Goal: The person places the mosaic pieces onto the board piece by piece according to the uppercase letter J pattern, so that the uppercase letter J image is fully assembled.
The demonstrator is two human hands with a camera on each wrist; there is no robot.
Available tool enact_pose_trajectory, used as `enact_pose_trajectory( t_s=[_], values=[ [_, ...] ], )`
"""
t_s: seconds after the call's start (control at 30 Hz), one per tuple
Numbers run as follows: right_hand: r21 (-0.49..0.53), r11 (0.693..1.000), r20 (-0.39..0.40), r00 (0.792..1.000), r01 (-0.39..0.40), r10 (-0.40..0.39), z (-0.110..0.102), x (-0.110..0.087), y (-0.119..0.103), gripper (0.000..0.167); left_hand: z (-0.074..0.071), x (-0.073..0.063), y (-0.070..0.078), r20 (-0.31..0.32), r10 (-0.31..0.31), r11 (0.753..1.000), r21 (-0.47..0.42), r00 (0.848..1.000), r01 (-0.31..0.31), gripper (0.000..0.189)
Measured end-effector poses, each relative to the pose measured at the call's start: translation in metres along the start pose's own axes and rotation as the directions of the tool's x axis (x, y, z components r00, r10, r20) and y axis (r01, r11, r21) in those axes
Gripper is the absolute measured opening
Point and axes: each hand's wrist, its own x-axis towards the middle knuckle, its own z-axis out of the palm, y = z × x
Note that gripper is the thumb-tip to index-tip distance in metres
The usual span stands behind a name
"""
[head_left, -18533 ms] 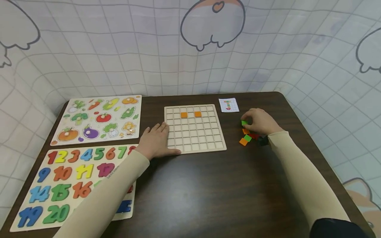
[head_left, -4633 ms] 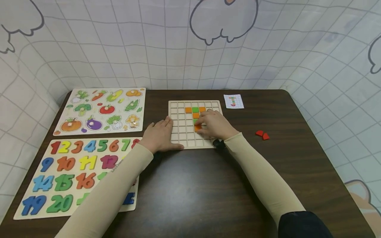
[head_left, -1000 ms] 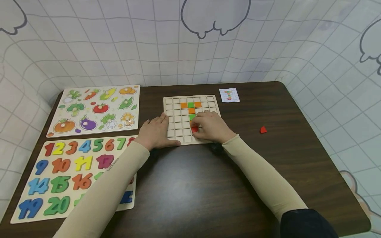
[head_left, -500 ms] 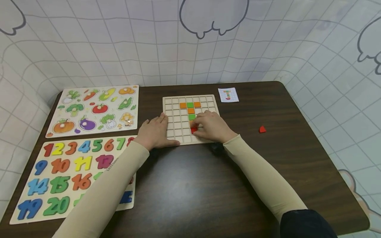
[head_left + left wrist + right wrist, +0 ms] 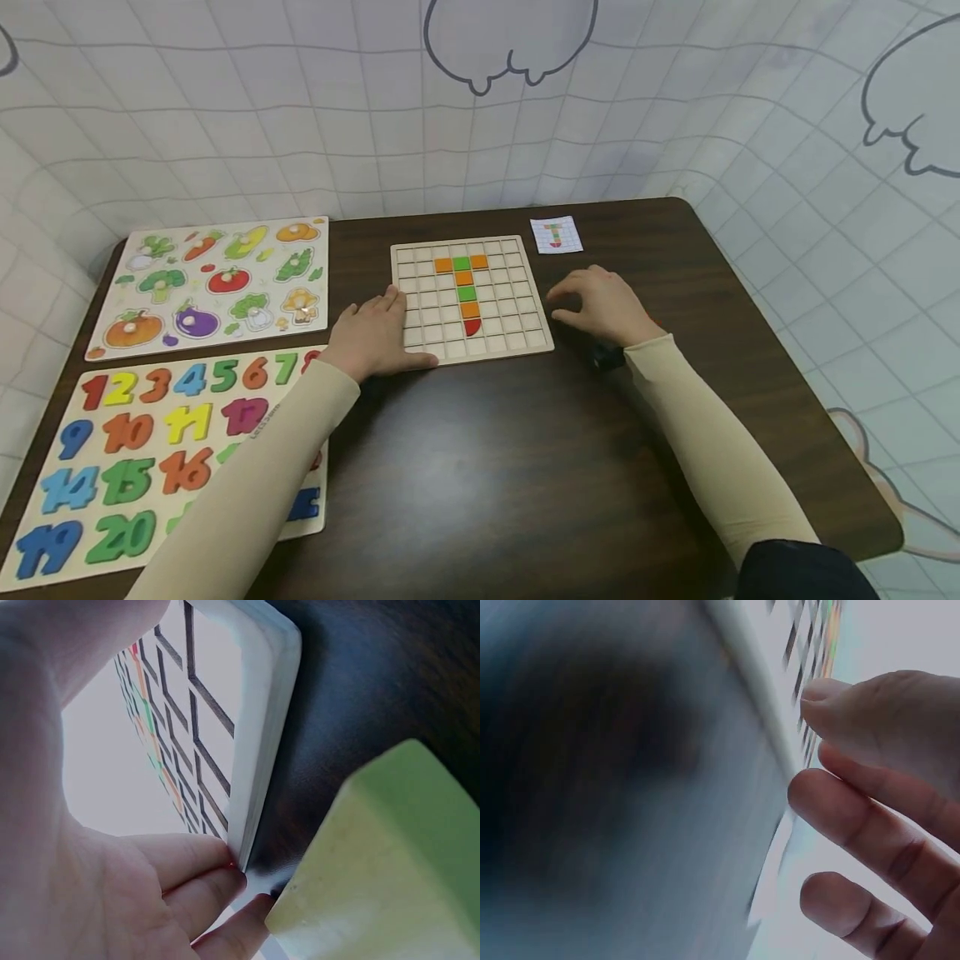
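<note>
A wooden grid board [image 5: 517, 323] lies mid-table with orange and green square tiles [image 5: 467, 293] set in a T shape. Below the lowest orange tile sits a red rounded-corner piece [image 5: 472, 327]. My left hand [image 5: 375, 340] rests at the board's left edge, fingers extended along it and thumb at the front corner. To the right of the board, my right hand [image 5: 603, 307] is over the table with fingers loosely bent; nothing shows between its fingertips in the right wrist view. A sliver of red shows by the right wrist, and the hand hides the rest of it.
A small pattern card [image 5: 557, 235] lies behind the board's right side. At left are a vegetable puzzle board [image 5: 315, 287] and, nearer, a number puzzle board [image 5: 56, 467], partly covered by my left sleeve. Behind the table hangs a grid-patterned cloth [image 5: 300, 133].
My right hand has let go of the red piece on the board and moved right, off the board. Earlier it added the green and orange tiles. The left hand has stayed at the board's edge.
</note>
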Motion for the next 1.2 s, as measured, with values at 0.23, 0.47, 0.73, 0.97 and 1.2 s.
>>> enact_pose_trajectory(
  t_s=[0.23, 0.47, 0.73, 0.97, 1.2],
  values=[
    [-0.068, 0.987, -0.018, 0.989, -0.147, 0.146, -0.013, -0.034, 0.048, 0.033, 0.000, 0.000, 0.000, 0.008, 0.004, 1.000, 0.001, 1.000, -0.004, 0.119],
    [-0.113, 0.957, 0.013, 0.963, -0.266, 0.270, -0.024, -0.062, 0.076, 0.042, -0.001, -0.001, -0.001, 0.012, 0.002, 1.000, 0.000, 1.000, -0.002, 0.119],
    [-0.092, 0.949, 0.044, 0.951, -0.301, 0.306, -0.026, -0.075, 0.086, 0.037, 0.000, 0.001, 0.000, 0.003, 0.005, 1.000, -0.002, 1.000, -0.005, 0.119],
    [-0.024, 0.946, 0.118, 0.939, -0.323, 0.323, -0.026, -0.067, 0.081, 0.035, -0.001, 0.000, 0.000, -0.001, 0.009, 1.000, 0.007, 1.000, -0.009, 0.118],
    [0.013, 0.965, 0.074, 0.962, -0.263, 0.262, -0.020, -0.051, 0.071, 0.028, 0.000, 0.000, -0.001, -0.001, 0.004, 1.000, 0.003, 1.000, -0.004, 0.118]
  ],
)
